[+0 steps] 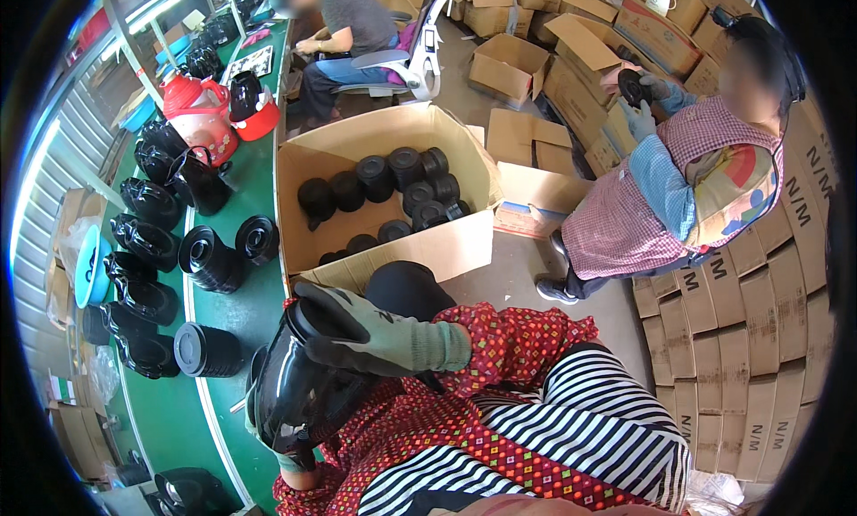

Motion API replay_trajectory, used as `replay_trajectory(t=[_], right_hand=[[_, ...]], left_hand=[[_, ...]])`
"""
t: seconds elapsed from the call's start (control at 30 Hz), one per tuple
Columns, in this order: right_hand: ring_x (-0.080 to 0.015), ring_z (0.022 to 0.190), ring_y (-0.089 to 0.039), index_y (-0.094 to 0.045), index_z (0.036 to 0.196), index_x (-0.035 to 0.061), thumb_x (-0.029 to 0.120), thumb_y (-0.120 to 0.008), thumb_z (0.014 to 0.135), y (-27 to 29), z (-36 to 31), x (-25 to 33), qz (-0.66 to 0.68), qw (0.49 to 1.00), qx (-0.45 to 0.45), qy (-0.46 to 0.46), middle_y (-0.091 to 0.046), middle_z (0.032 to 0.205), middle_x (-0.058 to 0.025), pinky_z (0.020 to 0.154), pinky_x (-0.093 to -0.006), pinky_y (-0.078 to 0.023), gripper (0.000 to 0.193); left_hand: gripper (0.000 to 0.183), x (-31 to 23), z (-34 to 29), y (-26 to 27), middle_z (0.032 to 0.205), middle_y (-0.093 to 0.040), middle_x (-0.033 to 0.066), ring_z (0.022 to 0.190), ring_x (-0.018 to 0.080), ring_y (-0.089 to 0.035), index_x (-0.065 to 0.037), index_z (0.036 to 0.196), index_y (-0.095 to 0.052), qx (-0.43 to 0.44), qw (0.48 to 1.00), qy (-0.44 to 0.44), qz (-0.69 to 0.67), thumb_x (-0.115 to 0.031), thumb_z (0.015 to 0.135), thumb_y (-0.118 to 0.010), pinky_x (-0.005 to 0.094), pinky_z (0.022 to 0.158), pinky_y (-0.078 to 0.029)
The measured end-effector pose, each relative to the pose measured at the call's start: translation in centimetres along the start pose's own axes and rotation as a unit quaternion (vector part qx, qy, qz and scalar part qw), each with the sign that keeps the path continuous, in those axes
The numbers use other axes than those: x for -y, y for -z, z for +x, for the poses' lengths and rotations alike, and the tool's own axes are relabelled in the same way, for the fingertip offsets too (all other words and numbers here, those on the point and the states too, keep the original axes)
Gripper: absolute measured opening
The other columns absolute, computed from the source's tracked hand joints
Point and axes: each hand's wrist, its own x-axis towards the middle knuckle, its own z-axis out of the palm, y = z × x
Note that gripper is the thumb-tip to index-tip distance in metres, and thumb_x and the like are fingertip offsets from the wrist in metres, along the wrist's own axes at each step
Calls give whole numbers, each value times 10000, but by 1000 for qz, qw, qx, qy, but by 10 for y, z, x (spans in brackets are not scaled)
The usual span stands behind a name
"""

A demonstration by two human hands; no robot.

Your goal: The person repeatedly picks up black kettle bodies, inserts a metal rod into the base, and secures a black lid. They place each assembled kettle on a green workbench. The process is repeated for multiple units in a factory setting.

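A glossy black jug (308,391) is tilted over my lap at the bench's edge. My right hand (370,330), in a grey-green glove with dark fingers, is closed round a dark, hollow part at the jug's upper end. Whether that part is separate or belongs to the jug, I cannot tell. My left hand (296,467), also gloved, supports the jug from below and behind; its fingers are mostly hidden. On the green bench (237,337) next to the jug are a ribbed black round part (207,349), a stack of similar parts (212,259) and a smaller one (257,239).
An open carton (393,257) of black round parts stands ahead. Several glossy black jugs (143,302) line the bench, with a red-and-pink jug (196,119) farther off. A co-worker (665,177) at right holds a black part; another person (357,34) sits beyond. Stacked cartons (750,337) fill the right.
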Motion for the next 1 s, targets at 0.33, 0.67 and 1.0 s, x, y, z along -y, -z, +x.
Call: replay_trajectory(t=[0.33,0.67,1.0], right_hand=[[-450,1288,-553,-428,1571,-5,413,-795,896,-10,-19,18,-7,991,-61,116,-482,1442,-287,1126,-484,-447,875],[-459,1494,-396,-365,1642,51,513,-763,904,7,-34,29,-76,958,8,275,-392,1596,-278,1228,-501,-339,957],[-287,1515,-369,-250,1688,82,423,-673,1037,-16,-39,17,334,942,15,-33,-343,1655,-178,1251,-426,-318,848]], left_hand=[[574,-66,19,-3,1373,-695,151,1215,276,-680,-3,1400,-627,100,991,-22,-81,-135,883,-838,449,1091,-509],[576,-93,15,-14,1379,-691,194,1241,320,-674,18,1376,-652,191,978,-57,-64,-171,868,-848,471,1103,-502],[641,-95,17,30,1338,-688,250,1245,363,-674,68,1263,-684,-88,991,-97,-16,-290,780,-905,497,1078,-537]])
